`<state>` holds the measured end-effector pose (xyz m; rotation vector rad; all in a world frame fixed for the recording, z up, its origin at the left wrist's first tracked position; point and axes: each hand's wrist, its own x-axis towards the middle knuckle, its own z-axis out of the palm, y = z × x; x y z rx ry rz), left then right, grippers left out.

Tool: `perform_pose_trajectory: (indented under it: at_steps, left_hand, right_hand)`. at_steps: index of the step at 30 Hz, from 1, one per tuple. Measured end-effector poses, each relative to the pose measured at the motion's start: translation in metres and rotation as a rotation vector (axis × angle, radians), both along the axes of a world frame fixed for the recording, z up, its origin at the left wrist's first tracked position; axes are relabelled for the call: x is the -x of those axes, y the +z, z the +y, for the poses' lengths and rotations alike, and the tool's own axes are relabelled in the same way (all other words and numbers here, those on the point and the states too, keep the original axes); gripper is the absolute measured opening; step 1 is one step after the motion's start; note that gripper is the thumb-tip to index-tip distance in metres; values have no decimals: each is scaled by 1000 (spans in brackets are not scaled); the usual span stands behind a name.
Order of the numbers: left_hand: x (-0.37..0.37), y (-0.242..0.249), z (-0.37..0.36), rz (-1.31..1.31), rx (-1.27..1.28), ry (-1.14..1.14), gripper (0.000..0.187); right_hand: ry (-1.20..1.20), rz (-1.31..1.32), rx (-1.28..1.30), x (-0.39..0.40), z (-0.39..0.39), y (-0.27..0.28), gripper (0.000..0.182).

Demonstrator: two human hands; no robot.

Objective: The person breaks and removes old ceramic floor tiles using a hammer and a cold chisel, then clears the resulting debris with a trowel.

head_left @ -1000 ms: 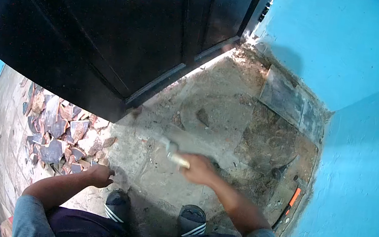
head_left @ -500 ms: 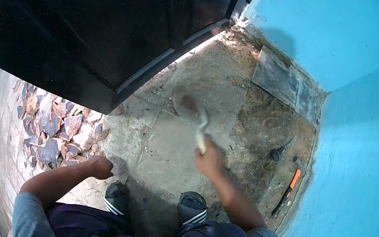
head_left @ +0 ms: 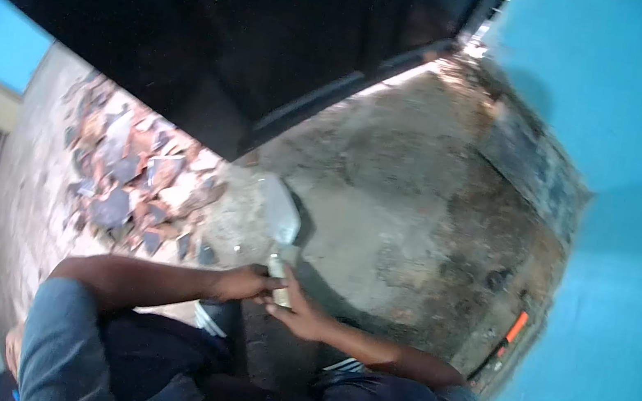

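A trowel (head_left: 280,209) with a pale handle is held in front of my body, its metal blade pointing away from me over the floor. My right hand (head_left: 302,316) is wrapped round the handle. From the other side, my left hand (head_left: 244,283) meets the same handle, its fingers closed against it near my right thumb. Blur hides the exact finger contact. Beneath the trowel lies the rough, dusty concrete floor (head_left: 373,241), with the blade's shadow on it.
Broken tile pieces (head_left: 134,173) are heaped at the left. A dark door (head_left: 197,32) hangs over the far left side. Along the blue wall (head_left: 634,272) lie a tool with an orange handle (head_left: 516,328) and a small dark object (head_left: 499,277). Greyish tiles (head_left: 523,152) sit at the far right.
My right hand has drawn the trowel back from the floor toward me and left. My left hand has moved right to the handle. The view has shifted left.
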<state>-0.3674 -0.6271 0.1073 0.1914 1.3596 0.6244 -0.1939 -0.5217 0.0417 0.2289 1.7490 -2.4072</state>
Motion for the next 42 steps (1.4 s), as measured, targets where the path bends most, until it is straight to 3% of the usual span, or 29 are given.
perform_pose_trajectory:
  at_steps: [1,2,3,5,7,9,12,15,16,19,20,22,27,30,33,34,37,42]
  left_hand:
    - [5,-8,-6,-33,19,-17,55]
    - [10,-6,-6,25,53,-62,50]
    - [17,-7,-12,80,84,-109,47]
    - [46,-61,-57,685,-710,-900,47]
    - [46,-23,-63,209,118,-171,47]
    - [54,-8,-87,426,2,-273,56]
    - [48,-63,-144,696,24,85,68]
    - [51,-29,-140,845,134,-50,67]
    - [46,-56,-155,954,38,12,60]
    - [37,-66,-154,547,113,502,54]
    - [36,-61,-155,617,120,547,65]
    - [60,-78,-192,871,139,387,59]
    - [124,-42,-254,1237,453,356,64]
    - [139,-23,-257,1420,503,322,60]
    - [135,-13,-250,1359,507,388,59]
    - [128,-17,-249,1378,431,459,57]
    - [121,-20,-254,1065,395,786,55]
    - [149,8,-254,905,299,1107,52]
  right_hand:
    - [144,24,-241,1,20,27,91]
    - [158,-65,-161,-3,20,20,89]
    - [219,-107,-246,-4,29,26,83]
    - [231,-143,-401,-9,43,40,70]
    - [156,-142,-453,-23,52,28,59]
    - [124,-176,-434,-35,62,16,54]
    - [97,-247,-428,-47,73,17,51]
    - [83,-279,-422,-55,75,15,50]
    - [92,-298,-414,-57,76,19,49]
    - [120,-309,-453,-56,75,28,48]
    - [120,-301,-455,-58,72,23,47]
    - [137,-281,-469,-57,70,18,46]
    - [203,-197,-435,-37,53,17,45]
    - [262,-115,-519,-27,49,30,46]
    - [271,-30,-576,-32,52,27,44]
    - [268,-45,-575,-36,51,26,45]
    - [260,-94,-611,-41,64,27,45]
    - [211,-205,-620,-53,83,23,46]
